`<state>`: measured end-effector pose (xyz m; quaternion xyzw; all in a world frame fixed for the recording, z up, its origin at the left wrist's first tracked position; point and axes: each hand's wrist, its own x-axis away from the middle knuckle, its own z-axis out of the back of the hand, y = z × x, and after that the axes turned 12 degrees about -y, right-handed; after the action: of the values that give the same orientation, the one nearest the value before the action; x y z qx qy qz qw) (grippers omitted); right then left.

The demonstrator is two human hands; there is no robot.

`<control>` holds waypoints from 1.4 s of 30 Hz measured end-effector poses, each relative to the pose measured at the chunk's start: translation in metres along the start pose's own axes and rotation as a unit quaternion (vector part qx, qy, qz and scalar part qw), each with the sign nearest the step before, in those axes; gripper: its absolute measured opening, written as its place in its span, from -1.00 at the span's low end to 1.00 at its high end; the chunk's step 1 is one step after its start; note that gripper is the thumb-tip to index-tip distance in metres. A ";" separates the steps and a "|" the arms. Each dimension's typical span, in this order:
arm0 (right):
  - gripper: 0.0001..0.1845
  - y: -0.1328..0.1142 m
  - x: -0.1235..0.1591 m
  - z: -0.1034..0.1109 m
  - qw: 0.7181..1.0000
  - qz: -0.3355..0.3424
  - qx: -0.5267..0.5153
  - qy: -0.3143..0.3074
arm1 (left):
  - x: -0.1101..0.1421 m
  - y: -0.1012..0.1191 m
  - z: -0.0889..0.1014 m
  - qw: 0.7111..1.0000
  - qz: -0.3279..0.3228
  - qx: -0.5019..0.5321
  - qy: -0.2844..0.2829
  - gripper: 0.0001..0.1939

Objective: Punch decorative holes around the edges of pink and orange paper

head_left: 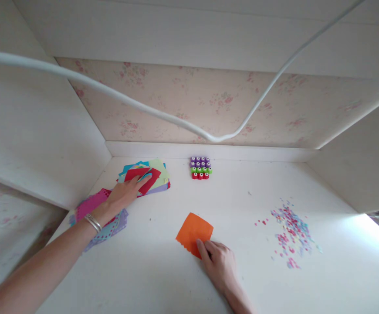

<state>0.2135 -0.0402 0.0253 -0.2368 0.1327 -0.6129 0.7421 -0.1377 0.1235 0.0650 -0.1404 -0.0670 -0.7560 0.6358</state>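
My left hand [126, 194], with a silver bracelet at the wrist, reaches onto a pile of coloured paper sheets [157, 168] at the back left. Its fingers are stretched out over a red sheet [153, 175] on top, beside a small blue edge I cannot make out clearly. My right hand [220, 264] pinches the lower right edge of an orange paper square [192, 231] between thumb and fingers. The square lies on the white tabletop [228, 205] and has a scalloped lower left edge.
Paper sheets with punched edges [93, 205] lie under my left forearm. Small purple, green and red punches [201, 168] stand in rows at the back. Scattered paper bits [292, 229] lie at right. A white cable [176, 121] hangs across the view above the table.
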 end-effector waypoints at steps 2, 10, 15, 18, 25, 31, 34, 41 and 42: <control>-0.39 0.000 0.000 0.001 1.000 0.000 0.001 -0.001 | 0.000 0.006 -0.001 1.000 -0.006 -0.005 0.007 -0.45; -0.38 0.001 0.000 -0.001 1.000 -0.001 0.004 0.006 | -0.006 0.012 -0.003 0.999 0.011 0.008 0.031 -0.44; -0.35 0.001 0.000 -0.002 1.000 0.002 0.000 0.004 | -0.008 0.001 -0.005 0.999 0.008 0.023 0.026 -0.49; -0.35 0.000 0.000 -0.001 1.000 0.000 -0.002 0.005 | -0.007 -0.008 -0.001 0.999 0.014 0.035 0.034 -0.45; -0.42 -0.002 0.002 0.005 1.000 0.006 0.000 -0.009 | 0.000 -0.033 0.035 0.991 0.066 0.046 0.108 -0.40; -0.42 -0.001 0.002 0.005 1.000 0.014 0.001 -0.003 | 0.005 -0.028 0.050 0.991 0.063 0.002 0.122 -0.29; -0.42 -0.001 0.002 0.004 1.000 0.008 0.006 -0.009 | 0.001 -0.007 0.034 0.997 0.009 -0.019 0.072 -0.35; -0.42 0.000 0.002 0.003 1.000 0.009 -0.003 -0.005 | -0.010 0.031 -0.008 0.998 -0.059 -0.020 0.013 -0.31; -0.43 0.000 0.002 0.003 1.000 0.010 -0.005 -0.008 | -0.010 0.033 -0.009 0.998 -0.059 -0.019 0.013 -0.34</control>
<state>0.2155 -0.0416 0.0285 -0.2443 0.1323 -0.6027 0.7480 -0.1052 0.1241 0.0509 -0.1378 -0.0526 -0.7954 0.5879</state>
